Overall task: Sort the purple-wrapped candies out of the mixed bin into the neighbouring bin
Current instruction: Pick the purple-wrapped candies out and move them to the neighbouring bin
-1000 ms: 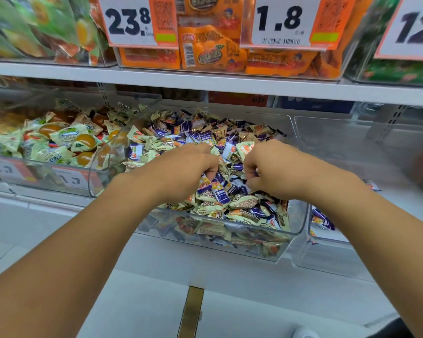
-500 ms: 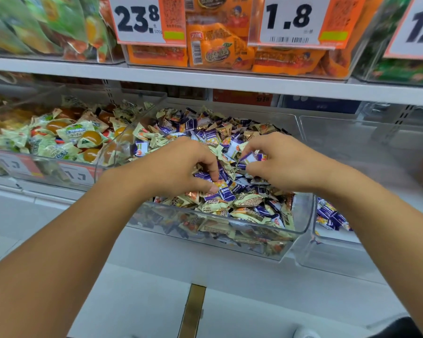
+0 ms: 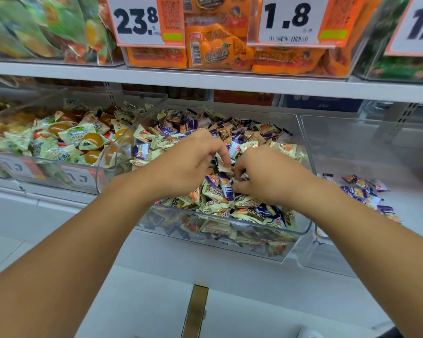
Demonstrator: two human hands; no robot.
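Head view shows the right hand (image 3: 266,178) with curled fingers pinching purple-wrapped candies (image 3: 226,190) at the front of the mixed bin (image 3: 300,230), and the left hand (image 3: 193,164) just beside it, its fingertips closed on a pale wrapper, though which candy exactly it holds cannot be told. Around both hands the mixed bin is full of cream and purple wrappers together, so many purple ones remain to be picked. Further right, the neighbouring bin (image 3: 332,262) holds only a small group of sorted candies (image 3: 366,191), so the sorting seems to be at an early stage.
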